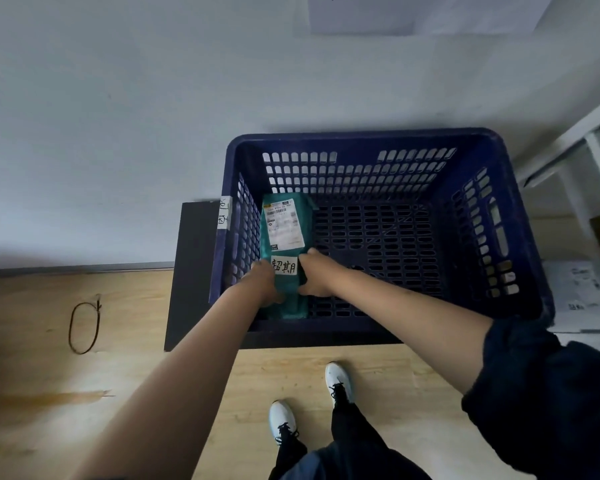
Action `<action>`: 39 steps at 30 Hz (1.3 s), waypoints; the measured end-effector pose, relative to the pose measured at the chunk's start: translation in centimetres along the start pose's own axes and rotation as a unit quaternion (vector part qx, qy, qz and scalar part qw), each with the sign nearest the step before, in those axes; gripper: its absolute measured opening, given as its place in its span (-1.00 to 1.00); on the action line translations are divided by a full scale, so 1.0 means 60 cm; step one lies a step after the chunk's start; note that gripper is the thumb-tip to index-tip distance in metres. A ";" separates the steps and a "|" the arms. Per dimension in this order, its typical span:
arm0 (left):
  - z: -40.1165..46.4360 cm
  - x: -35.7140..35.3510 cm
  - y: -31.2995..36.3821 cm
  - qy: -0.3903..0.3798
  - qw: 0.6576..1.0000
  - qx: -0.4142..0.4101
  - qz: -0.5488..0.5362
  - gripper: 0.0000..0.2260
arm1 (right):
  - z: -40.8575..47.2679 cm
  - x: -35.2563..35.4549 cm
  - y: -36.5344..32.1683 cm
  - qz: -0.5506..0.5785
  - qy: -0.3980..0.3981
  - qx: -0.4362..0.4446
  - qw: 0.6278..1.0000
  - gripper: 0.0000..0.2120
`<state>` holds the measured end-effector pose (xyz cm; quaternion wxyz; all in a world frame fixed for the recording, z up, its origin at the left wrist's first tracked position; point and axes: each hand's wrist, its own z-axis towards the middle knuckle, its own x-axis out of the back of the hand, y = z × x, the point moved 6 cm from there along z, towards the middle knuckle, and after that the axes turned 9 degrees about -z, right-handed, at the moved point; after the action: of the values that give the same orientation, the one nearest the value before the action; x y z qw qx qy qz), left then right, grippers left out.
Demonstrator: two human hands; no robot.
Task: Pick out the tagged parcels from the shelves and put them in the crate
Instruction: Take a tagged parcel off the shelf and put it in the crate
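Two hands hold one green parcel against the crate floor, along its left wall — left hand and right hand each gripping a long edge near the tag. Letting go unevenly could leave it propped against the wall. Its handwritten tag reads 超期; the shipping label print is too small to read.

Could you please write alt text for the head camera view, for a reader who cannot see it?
Both hands, left hand and right hand, hold a green parcel bearing a shipping label and a handwritten tag inside a dark blue slotted crate. The crate stands by a white wall on a wooden floor.
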<state>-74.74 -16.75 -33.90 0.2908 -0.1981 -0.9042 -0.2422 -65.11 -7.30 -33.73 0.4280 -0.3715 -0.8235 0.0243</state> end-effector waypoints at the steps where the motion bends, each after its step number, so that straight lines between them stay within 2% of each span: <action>1: -0.006 0.004 0.008 0.010 1.000 -0.010 0.005 -0.17 | -0.011 0.010 0.002 -0.022 0.008 -0.010 1.000 -0.43; 6: -0.060 0.047 0.056 0.074 0.991 -0.104 0.048 -0.30 | -0.100 0.080 -0.004 -0.044 0.106 -0.021 0.993 -0.51; 9: -0.116 0.079 0.078 0.113 0.974 -0.168 0.100 -0.32 | -0.165 0.106 -0.003 -0.094 0.130 -0.047 0.986 -0.58; 13: -0.191 0.106 0.089 0.160 0.954 -0.215 0.133 -0.24 | -0.260 0.124 -0.001 -0.091 0.191 -0.070 0.975 -0.45; 19: -0.286 0.099 0.127 0.205 0.921 -0.272 0.188 -0.28 | -0.383 0.105 -0.007 -0.073 0.271 -0.099 0.955 -0.38; 24: -0.360 0.080 0.142 0.240 0.903 -0.288 0.211 -0.30 | -0.465 0.075 0.002 -0.119 0.289 -0.120 0.942 -0.38; 30: -0.436 0.032 0.165 0.270 0.900 -0.263 0.220 -0.30 | -0.568 0.062 0.046 -0.143 0.336 -0.125 0.923 -0.45; 35: -0.497 -0.053 0.221 0.288 0.899 -0.242 0.225 -0.29 | -0.675 0.037 0.123 -0.162 0.343 -0.114 0.918 -0.44; 39: -0.540 -0.136 0.301 0.308 0.891 -0.256 0.215 -0.29 | -0.760 0.012 0.200 -0.153 0.351 -0.099 0.919 -0.50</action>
<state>-45.68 -21.93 -10.04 0.5388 -0.3706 -0.6110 -0.4460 -25.28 -10.83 -8.69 0.6487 -0.2663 -0.6657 -0.2551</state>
